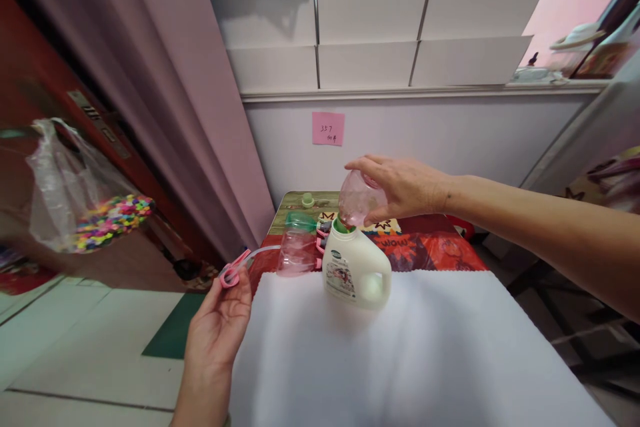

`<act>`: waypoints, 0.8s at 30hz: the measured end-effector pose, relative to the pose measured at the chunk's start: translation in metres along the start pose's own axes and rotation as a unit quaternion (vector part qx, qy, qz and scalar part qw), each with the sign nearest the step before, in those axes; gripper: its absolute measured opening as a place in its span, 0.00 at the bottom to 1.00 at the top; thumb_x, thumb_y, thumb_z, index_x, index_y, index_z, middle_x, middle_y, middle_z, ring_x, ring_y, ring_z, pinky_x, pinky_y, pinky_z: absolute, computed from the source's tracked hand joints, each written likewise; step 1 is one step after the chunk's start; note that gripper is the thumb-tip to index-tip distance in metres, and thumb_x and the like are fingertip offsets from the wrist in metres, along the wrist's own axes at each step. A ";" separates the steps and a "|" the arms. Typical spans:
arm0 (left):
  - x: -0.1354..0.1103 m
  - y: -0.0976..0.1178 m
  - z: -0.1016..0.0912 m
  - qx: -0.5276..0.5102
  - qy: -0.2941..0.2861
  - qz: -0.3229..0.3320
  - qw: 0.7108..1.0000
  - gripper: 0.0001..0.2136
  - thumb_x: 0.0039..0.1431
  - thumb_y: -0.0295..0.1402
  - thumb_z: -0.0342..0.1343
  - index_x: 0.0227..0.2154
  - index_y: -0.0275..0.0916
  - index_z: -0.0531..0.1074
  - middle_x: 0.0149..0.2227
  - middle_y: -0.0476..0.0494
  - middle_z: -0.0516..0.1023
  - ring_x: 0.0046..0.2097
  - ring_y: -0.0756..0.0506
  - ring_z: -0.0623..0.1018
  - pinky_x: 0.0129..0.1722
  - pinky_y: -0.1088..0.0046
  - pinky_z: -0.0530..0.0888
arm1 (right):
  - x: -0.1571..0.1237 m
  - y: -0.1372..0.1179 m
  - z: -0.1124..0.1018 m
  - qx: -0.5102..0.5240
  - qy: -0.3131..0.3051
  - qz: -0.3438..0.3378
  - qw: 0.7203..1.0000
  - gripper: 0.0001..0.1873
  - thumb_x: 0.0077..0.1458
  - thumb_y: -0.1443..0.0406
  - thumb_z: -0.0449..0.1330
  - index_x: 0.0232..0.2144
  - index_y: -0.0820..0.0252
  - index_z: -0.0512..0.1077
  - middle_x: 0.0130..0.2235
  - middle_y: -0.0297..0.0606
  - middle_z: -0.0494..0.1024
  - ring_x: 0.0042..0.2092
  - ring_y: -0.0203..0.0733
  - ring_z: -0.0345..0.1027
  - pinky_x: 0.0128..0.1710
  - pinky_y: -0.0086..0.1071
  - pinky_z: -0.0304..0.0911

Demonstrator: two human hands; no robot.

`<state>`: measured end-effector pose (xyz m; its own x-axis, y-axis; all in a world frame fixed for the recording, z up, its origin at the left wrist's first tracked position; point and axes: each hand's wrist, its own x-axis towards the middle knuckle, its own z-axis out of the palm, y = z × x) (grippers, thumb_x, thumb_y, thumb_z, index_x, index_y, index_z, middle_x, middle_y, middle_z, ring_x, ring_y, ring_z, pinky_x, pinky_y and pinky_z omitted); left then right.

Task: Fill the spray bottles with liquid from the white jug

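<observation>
My right hand (405, 187) is wrapped round a clear pink bottle (361, 199), tipped mouth down over the jug's opening. The white detergent jug (345, 267) stands upright on the white cloth, with green showing at its mouth and its handle to the right. Off to the left, the fingers of my left hand (220, 320) pinch a pink pump head (234, 269), whose pale thin tube (263, 249) points right. Beside the jug lie a clear pink bottle (297, 250) and a green bottle (300, 221), with pink and dark tops towards the jug.
A small green cap (307, 200) sits on the table's back edge. White cloth (420, 347) covers the table's front. A pink note (329, 129) is on the wall below stacked white boxes (370, 67). A plastic bag of colourful pieces (113, 223) hangs at left.
</observation>
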<state>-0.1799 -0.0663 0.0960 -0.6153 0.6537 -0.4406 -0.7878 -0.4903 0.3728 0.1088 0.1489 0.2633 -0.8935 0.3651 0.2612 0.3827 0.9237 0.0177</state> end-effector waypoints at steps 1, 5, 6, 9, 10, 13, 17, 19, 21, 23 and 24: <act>0.000 0.000 0.000 0.000 0.000 -0.001 1.000 0.16 0.72 0.26 0.47 0.60 0.29 0.66 0.44 0.33 0.84 0.41 0.45 0.86 0.42 0.73 0.84 | 0.000 0.000 0.000 0.000 0.001 -0.002 1.000 0.47 0.49 0.45 0.68 0.65 0.60 0.60 0.53 0.50 0.76 0.48 0.56 0.73 0.39 0.37 0.64; 0.001 0.001 0.000 -0.001 -0.001 -0.004 1.000 0.14 0.72 0.25 0.46 0.56 0.29 0.69 0.42 0.33 0.84 0.41 0.44 0.86 0.42 0.73 0.84 | -0.001 0.002 0.001 0.006 0.005 -0.008 1.000 0.48 0.50 0.45 0.68 0.65 0.60 0.61 0.53 0.51 0.76 0.48 0.56 0.73 0.40 0.38 0.64; 0.000 0.001 0.001 0.000 -0.001 -0.004 1.000 0.13 0.72 0.25 0.46 0.55 0.29 0.69 0.42 0.33 0.84 0.41 0.44 0.86 0.42 0.73 0.84 | -0.002 0.002 0.001 0.006 0.007 -0.007 1.000 0.48 0.49 0.45 0.68 0.65 0.60 0.60 0.52 0.51 0.76 0.48 0.56 0.73 0.40 0.38 0.64; -0.001 0.000 0.003 0.004 -0.003 -0.002 1.000 0.12 0.72 0.25 0.46 0.52 0.29 0.70 0.41 0.33 0.84 0.41 0.44 0.86 0.42 0.72 0.84 | -0.005 0.004 0.003 0.010 0.010 0.005 1.000 0.50 0.49 0.45 0.68 0.67 0.60 0.58 0.51 0.50 0.77 0.46 0.55 0.74 0.39 0.38 0.64; -0.001 -0.001 0.004 0.005 -0.005 -0.002 1.000 0.12 0.72 0.25 0.45 0.52 0.30 0.70 0.41 0.33 0.84 0.41 0.44 0.86 0.42 0.72 0.84 | -0.005 0.005 0.004 0.014 0.011 0.009 1.000 0.51 0.49 0.45 0.68 0.67 0.60 0.58 0.51 0.50 0.77 0.45 0.55 0.74 0.39 0.38 0.64; -0.003 -0.002 0.007 0.006 -0.010 -0.005 1.000 0.12 0.72 0.25 0.46 0.53 0.30 0.70 0.42 0.33 0.84 0.42 0.44 0.86 0.42 0.73 0.84 | -0.009 0.007 0.005 0.025 0.013 0.009 1.000 0.48 0.49 0.46 0.69 0.66 0.57 0.59 0.52 0.49 0.76 0.42 0.52 0.74 0.39 0.37 0.64; -0.005 -0.004 0.010 0.001 -0.008 -0.005 1.000 0.14 0.72 0.24 0.45 0.57 0.30 0.67 0.43 0.32 0.83 0.42 0.44 0.86 0.42 0.73 0.84 | -0.016 0.009 0.007 0.033 0.019 0.024 0.999 0.44 0.47 0.48 0.70 0.62 0.56 0.63 0.51 0.46 0.75 0.39 0.48 0.73 0.37 0.36 0.64; -0.007 -0.005 0.012 0.002 -0.006 -0.002 1.000 0.16 0.72 0.24 0.45 0.59 0.30 0.65 0.43 0.32 0.83 0.42 0.43 0.86 0.42 0.72 0.84 | -0.022 0.008 0.008 0.033 0.038 0.033 0.998 0.43 0.47 0.48 0.70 0.61 0.56 0.64 0.48 0.45 0.76 0.38 0.48 0.73 0.36 0.36 0.64; -0.008 -0.005 0.014 0.005 -0.003 0.001 1.000 0.17 0.72 0.24 0.45 0.61 0.30 0.64 0.43 0.32 0.84 0.42 0.43 0.86 0.42 0.72 0.84 | -0.029 0.008 0.009 0.030 0.064 0.037 0.997 0.42 0.48 0.47 0.70 0.60 0.56 0.65 0.47 0.44 0.76 0.38 0.48 0.72 0.37 0.36 0.64; -0.007 -0.006 0.015 0.007 -0.005 0.002 1.000 0.18 0.72 0.24 0.45 0.61 0.30 0.64 0.44 0.31 0.83 0.41 0.44 0.86 0.42 0.72 0.84 | -0.036 0.009 0.012 0.030 0.081 0.045 0.995 0.41 0.48 0.47 0.69 0.60 0.56 0.65 0.47 0.45 0.76 0.38 0.48 0.73 0.38 0.38 0.65; -0.007 -0.006 0.015 0.007 -0.008 0.001 1.000 0.18 0.72 0.24 0.45 0.62 0.29 0.64 0.44 0.31 0.83 0.41 0.44 0.86 0.42 0.72 0.84 | -0.039 0.009 0.013 0.032 0.084 0.054 0.995 0.41 0.48 0.47 0.69 0.60 0.56 0.65 0.47 0.45 0.76 0.39 0.49 0.73 0.38 0.39 0.66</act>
<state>-0.1705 -0.0591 0.1090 -0.6162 0.6618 -0.4269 -0.7861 -0.4835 0.3851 0.1442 0.1447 0.2408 -0.7947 0.4426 0.4155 0.4530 0.8880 -0.0793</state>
